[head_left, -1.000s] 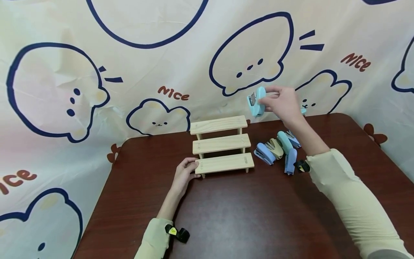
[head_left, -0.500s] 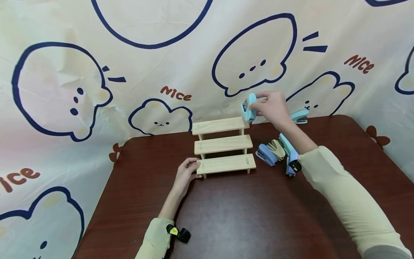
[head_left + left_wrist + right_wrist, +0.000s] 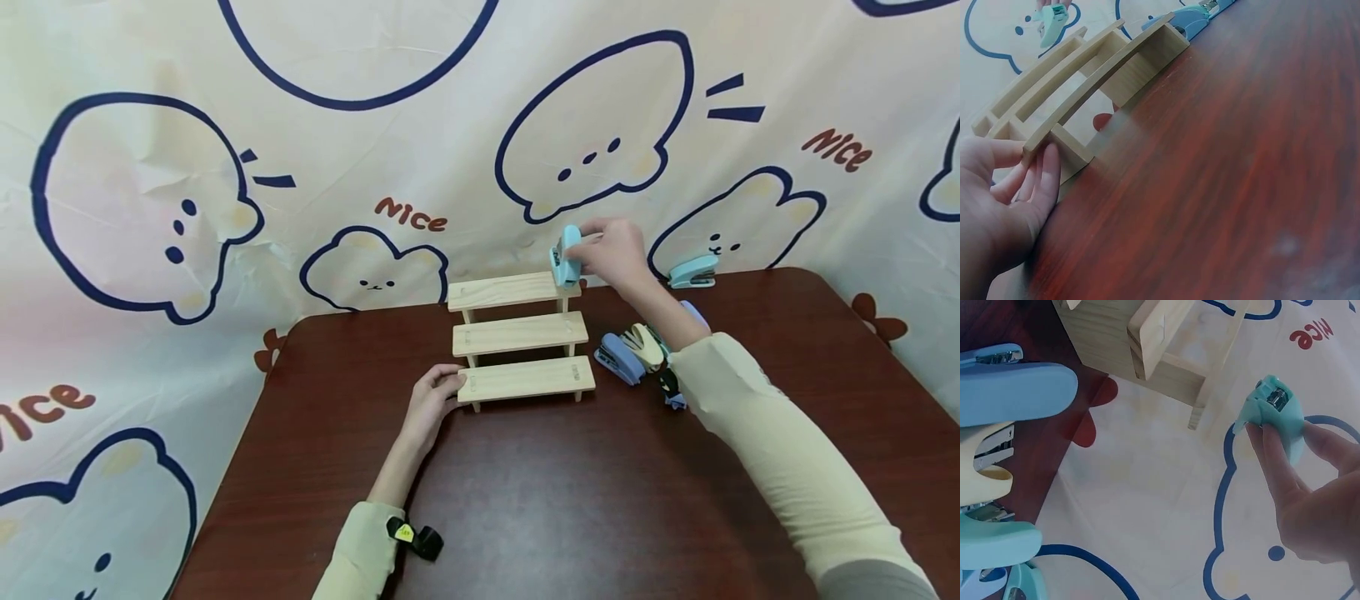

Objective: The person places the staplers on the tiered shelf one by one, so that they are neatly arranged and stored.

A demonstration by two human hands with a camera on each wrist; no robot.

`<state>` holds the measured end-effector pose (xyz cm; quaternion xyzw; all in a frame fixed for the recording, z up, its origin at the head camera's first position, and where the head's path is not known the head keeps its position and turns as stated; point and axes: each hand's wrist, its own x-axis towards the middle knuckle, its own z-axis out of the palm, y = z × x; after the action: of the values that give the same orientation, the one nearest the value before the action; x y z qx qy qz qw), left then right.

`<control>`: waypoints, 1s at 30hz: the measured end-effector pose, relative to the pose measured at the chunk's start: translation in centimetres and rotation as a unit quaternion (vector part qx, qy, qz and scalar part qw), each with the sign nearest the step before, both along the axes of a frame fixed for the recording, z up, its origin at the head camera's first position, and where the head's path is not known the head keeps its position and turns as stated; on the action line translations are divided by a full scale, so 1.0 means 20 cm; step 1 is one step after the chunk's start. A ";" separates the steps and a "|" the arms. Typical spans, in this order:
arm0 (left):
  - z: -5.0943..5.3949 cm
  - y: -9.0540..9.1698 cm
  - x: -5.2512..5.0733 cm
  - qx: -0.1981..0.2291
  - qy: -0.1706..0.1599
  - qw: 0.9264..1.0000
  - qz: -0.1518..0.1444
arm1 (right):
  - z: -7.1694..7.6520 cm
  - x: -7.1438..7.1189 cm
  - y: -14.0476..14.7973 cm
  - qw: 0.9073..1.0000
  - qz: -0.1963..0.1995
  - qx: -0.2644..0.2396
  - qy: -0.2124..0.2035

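My left hand [image 3: 424, 410] grips the left end of the lowest board of a three-step wooden display rack [image 3: 525, 380]. In the left wrist view the thumb lies over the board [image 3: 1088, 84] and the fingers are beneath it. My right hand [image 3: 617, 252] pinches a turquoise stapler [image 3: 570, 252] between thumb and fingers, by the right end of the top step. In the right wrist view this stapler [image 3: 1277, 415] is tilted and apart from the rack [image 3: 1160, 337].
Right of the rack lies a cluster of staplers: a blue stapler [image 3: 620, 359], a cream stapler [image 3: 643, 346] and others partly hidden by my right forearm. Another turquoise stapler [image 3: 693, 272] sits at the back edge of the brown table [image 3: 540, 500]. A printed cloth [image 3: 375, 150] hangs behind.
My right hand has moved left and down with the turquoise stapler, towards the top step. The stapler at the back edge has come into full view. My left hand keeps its hold.
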<state>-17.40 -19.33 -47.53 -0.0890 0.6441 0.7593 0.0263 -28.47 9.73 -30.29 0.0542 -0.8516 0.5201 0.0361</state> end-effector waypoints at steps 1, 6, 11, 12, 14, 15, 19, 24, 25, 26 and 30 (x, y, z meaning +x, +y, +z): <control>0.00 0.00 0.00 0.003 -0.001 1.000 0.001 | 0.00 0.00 -0.01 1.000 -0.001 0.001 -0.002; -0.01 0.00 -0.01 0.013 0.004 1.000 0.000 | -0.03 -0.02 -0.03 1.000 -0.005 0.017 0.007; -0.01 0.00 -0.01 0.014 0.008 1.000 -0.002 | -0.06 -0.04 -0.05 0.998 -0.006 0.051 0.024; -0.01 0.00 -0.01 0.014 0.007 1.000 -0.002 | -0.07 -0.05 -0.05 0.998 -0.007 0.056 0.024; -0.01 0.00 0.00 0.012 0.007 1.000 -0.001 | -0.08 -0.05 -0.06 0.998 -0.006 0.057 0.023; -0.01 0.00 0.00 0.013 0.006 1.000 -0.001 | -0.08 -0.06 -0.06 0.998 -0.006 0.057 0.022; -0.01 0.00 0.00 0.010 0.005 1.000 -0.003 | -0.08 -0.06 -0.06 0.998 -0.008 0.056 0.011; -0.01 0.00 0.00 0.006 0.008 1.000 -0.007 | -0.08 -0.06 -0.07 0.998 -0.004 0.061 0.005; -0.01 0.00 0.00 0.008 0.007 1.000 -0.007 | -0.09 -0.06 -0.07 0.998 0.000 0.064 0.008; -0.01 0.00 0.00 0.008 0.007 1.000 -0.006 | -0.09 -0.06 -0.08 0.998 0.004 0.069 0.012; -0.01 0.00 0.00 0.006 0.007 1.000 -0.008 | -0.09 -0.06 -0.09 0.994 0.015 0.106 0.038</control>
<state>-17.48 -19.32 -47.71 -0.0784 0.6402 0.7637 0.0280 -29.77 7.92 -32.11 0.0898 -0.8991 0.4251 0.0544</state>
